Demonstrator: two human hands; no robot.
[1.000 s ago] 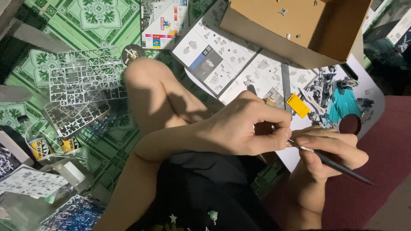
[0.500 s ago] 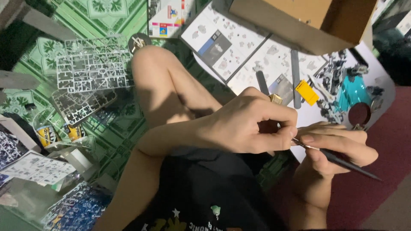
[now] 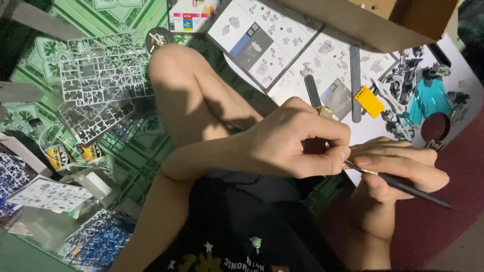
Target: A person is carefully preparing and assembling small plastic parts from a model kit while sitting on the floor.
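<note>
My left hand (image 3: 297,141) is curled at the middle of the view, above my lap. Its thumb and fingers pinch a small model part, which is almost wholly hidden inside the grip. My right hand (image 3: 398,166) sits just to its right and grips a thin dark-handled tool (image 3: 413,190) like a pen. The tool's metal tip (image 3: 353,166) touches the left hand's fingertips. My bare knee (image 3: 176,75) rises behind the left wrist.
Clear plastic sprues (image 3: 101,75) lie on the green patterned floor at the left. Instruction sheets (image 3: 282,45), two sanding sticks (image 3: 355,80), a yellow block (image 3: 369,100) and a teal piece (image 3: 428,100) lie beyond the hands. A cardboard box (image 3: 373,20) stands at the top. Bagged blue sprues (image 3: 96,242) sit lower left.
The view has drifted, so the floor and sheets appear shifted. Both hands stay pressed together, with the tool tip still at the left fingertips.
</note>
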